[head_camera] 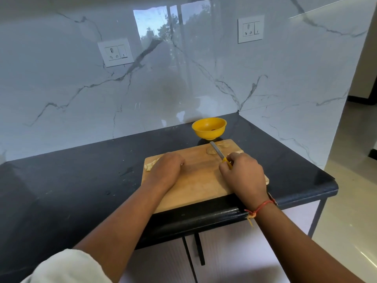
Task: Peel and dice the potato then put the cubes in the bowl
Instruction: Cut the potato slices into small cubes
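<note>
Potato pieces [149, 166], pale, lie at the left edge of the wooden cutting board [195, 180], right against the left hand [167, 167]. That hand rests knuckles-up on the board with fingers curled under; can't tell if they hold anything. A potato chunk [210, 152] sits at the board's far side, well apart from the left fingers, with the blade lying across it. The yellow bowl [209, 128] stands on the black countertop [81, 180] just behind the board. The right hand [242, 176] grips the knife [219, 155], fingers wrapped round its yellow handle, blade pointing toward the bowl. Potato bits [223, 145] lie just right of the blade.
</note>
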### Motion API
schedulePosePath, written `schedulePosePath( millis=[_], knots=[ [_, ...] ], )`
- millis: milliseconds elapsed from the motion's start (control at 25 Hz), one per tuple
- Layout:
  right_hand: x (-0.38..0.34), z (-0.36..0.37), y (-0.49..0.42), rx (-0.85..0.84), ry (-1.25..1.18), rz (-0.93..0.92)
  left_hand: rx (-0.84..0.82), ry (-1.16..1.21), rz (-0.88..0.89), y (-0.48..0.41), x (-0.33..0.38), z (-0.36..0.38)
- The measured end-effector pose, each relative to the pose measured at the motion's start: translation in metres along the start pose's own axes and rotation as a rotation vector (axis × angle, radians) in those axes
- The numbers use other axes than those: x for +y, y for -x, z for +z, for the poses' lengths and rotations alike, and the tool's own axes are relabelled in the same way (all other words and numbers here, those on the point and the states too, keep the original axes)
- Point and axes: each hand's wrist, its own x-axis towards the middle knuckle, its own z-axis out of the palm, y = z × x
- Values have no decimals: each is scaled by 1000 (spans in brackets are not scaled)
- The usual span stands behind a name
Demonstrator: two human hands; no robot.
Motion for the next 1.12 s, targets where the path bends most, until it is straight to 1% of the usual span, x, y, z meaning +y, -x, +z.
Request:
schedulePosePath(
  millis=[120,240,280,360,520,680,800,880,1000,1120],
  knots=[
    [3,0,-2,68,-112,87,22,24,22,-4,7,-3],
    [7,-4,-5,149,-301,216,5,224,124,-13,45,-8],
    [8,-5,-5,159,-346,244,-12,309,134,-17,60,-6],
    [9,-9,-6,178,-431,291,-50,403,128,-30,88,3],
    [10,-15,-7,211,-522,365,-97,454,157,-54,125,22],
    [10,-14,-6,204,-504,344,-101,397,100,-67,136,26],
    [11,-12,-7,187,-460,321,-109,433,67,-69,136,23],
    [11,-10,-8,186,-435,297,-121,407,75,-66,133,21],
    [10,-7,-7,186,-393,241,-30,285,64,-55,111,22],
    [7,-5,-5,127,-295,149,76,293,-58,-36,74,23]
  ],
)
